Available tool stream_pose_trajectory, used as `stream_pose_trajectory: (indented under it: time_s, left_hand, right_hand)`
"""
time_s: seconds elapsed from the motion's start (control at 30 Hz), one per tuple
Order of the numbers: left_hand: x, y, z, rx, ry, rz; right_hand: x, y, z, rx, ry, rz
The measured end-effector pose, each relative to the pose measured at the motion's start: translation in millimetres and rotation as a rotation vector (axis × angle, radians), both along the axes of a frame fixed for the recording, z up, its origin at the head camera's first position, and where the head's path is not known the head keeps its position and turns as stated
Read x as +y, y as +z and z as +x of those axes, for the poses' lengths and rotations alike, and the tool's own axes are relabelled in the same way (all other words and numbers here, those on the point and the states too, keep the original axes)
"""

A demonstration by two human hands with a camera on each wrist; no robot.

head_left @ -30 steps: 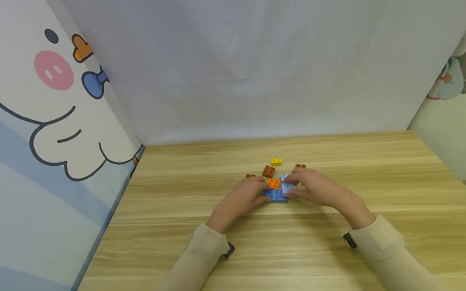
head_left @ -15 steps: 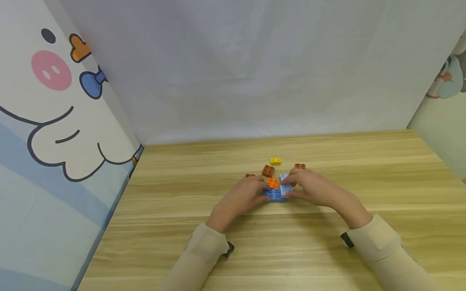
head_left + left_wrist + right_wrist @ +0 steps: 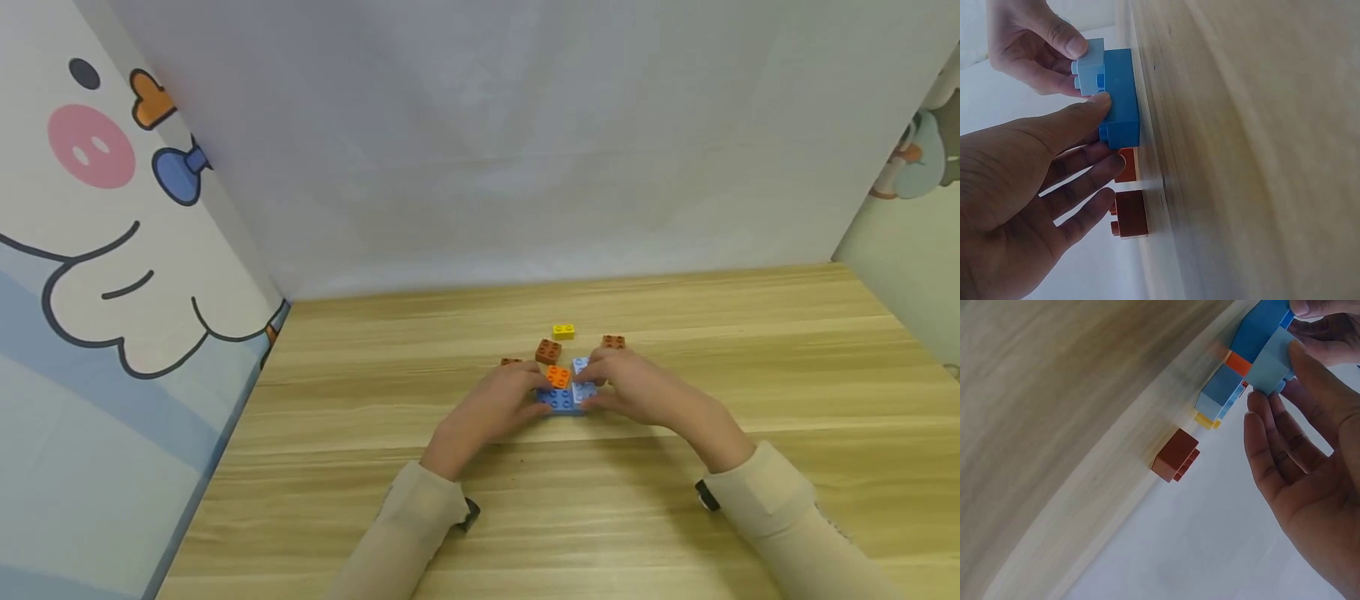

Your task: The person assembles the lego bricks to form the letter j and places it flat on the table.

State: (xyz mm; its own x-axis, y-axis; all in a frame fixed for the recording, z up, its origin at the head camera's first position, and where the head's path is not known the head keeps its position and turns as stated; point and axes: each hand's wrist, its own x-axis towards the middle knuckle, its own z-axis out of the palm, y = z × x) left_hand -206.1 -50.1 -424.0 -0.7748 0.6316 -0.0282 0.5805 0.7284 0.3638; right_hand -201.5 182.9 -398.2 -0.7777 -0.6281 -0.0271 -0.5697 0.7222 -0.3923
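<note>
The left hand (image 3: 504,400) holds the left end of a blue building brick (image 3: 1124,94) on the table, its thumb on the near side. A smaller light blue brick (image 3: 1092,62) sits over the right end of the blue brick, pinched between the thumb and fingers of the right hand (image 3: 637,387). In the right wrist view, this light blue brick (image 3: 1270,362) lies against the blue brick (image 3: 1260,328). Just behind stands an orange brick (image 3: 558,377), and beside it a second light blue brick (image 3: 1218,392), partly covered by the right fingers in the head view.
Farther back are a brown brick (image 3: 548,351) and a yellow brick (image 3: 563,332). Another brown brick (image 3: 613,342) stands behind the right hand, and one more (image 3: 512,362) peeks out behind the left hand. A white curtain (image 3: 525,167) hangs beyond the wooden table (image 3: 375,367).
The right hand has brought the light blue brick slightly nearer and into line with the blue brick's right end. The left hand has kept its hold. The head view has shifted slightly.
</note>
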Motion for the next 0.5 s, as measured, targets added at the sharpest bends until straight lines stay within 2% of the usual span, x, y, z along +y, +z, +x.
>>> stream_pose_trajectory:
  time_s: [0.37, 0.5]
  left_hand:
    - [-2.9, -1.4, -2.7, -0.007, -0.021, 0.033]
    - [-8.5, -2.4, -9.2, -0.037, -0.038, 0.108]
  right_hand:
    - [-1.1, 1.0, 1.5, -0.006, -0.02, 0.014]
    - [-0.8, 0.3, 2.3, -0.008, -0.024, 0.012]
